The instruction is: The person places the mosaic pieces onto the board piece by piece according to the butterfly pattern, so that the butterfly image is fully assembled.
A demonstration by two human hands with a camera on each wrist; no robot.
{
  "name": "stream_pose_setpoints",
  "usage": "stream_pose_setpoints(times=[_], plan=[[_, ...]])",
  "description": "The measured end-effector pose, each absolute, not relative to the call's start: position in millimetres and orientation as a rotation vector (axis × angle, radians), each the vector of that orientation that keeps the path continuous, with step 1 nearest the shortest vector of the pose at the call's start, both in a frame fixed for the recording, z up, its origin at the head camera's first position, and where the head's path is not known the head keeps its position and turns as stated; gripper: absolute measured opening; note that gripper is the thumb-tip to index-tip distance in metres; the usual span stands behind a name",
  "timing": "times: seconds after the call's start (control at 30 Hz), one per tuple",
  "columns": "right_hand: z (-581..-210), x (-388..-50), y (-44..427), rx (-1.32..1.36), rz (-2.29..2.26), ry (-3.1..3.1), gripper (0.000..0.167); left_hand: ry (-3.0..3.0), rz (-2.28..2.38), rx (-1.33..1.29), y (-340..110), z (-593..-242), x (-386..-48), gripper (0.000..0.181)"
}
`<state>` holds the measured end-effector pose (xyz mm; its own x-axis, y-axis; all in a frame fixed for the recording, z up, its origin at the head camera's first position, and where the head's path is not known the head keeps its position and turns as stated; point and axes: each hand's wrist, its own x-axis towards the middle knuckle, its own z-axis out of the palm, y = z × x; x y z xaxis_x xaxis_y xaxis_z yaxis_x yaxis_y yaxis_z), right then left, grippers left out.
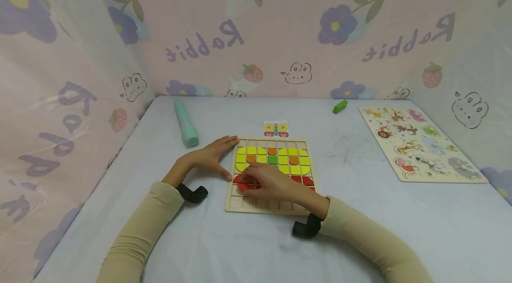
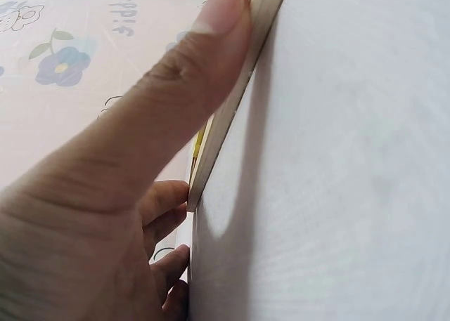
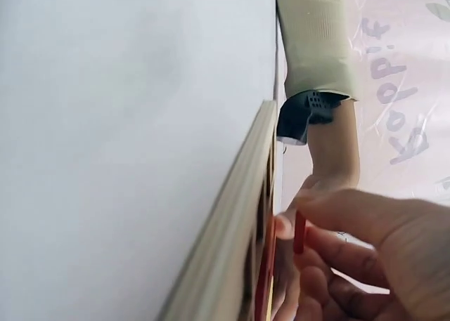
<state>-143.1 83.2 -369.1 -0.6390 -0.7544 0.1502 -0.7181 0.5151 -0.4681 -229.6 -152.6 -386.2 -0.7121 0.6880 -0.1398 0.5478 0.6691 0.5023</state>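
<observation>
A square wooden grid board [image 1: 236, 203] lies on the table, filled in part with yellow, orange, green and red flat pieces. My right hand [image 1: 276, 185] is over its lower left part and pinches a small red piece [image 3: 300, 231] between thumb and fingers, just off the board's surface. The hand hides part of the red rows. My left hand [image 1: 208, 157] rests along the board's left side, thumb [image 2: 223, 15] against the edge and fingertips near the far left corner, fingers fairly straight. A small pattern card [image 1: 276, 129] with a butterfly lies behind the board.
A mint-green cylindrical object [image 1: 186, 123] lies at the back left. A green block [image 1: 340, 106] lies at the back, right of centre. On the right is an animal picture board [image 1: 424, 145]. Printed curtains [image 1: 272, 29] stand behind and beside the table.
</observation>
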Motion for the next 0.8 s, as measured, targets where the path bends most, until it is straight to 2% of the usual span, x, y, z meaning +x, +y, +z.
stream_pose_setpoints(times=[0.37,0.63,0.8], plan=[[-374.3,-150.9,72.0,-1.339,-0.835,2.623,0.022,2.561,0.621,1.002,-154.0,-385.9,-230.8,0.113],[-377.4,-154.4,70.1,-1.343,-0.895,2.574,0.03,2.559,0.647,1.015,-154.5,-382.9,-228.5,0.111],[-379.1,-155.2,70.1,-1.326,-0.891,2.584,0.026,2.563,0.634,1.001,-153.6,-385.3,-230.0,0.111]])
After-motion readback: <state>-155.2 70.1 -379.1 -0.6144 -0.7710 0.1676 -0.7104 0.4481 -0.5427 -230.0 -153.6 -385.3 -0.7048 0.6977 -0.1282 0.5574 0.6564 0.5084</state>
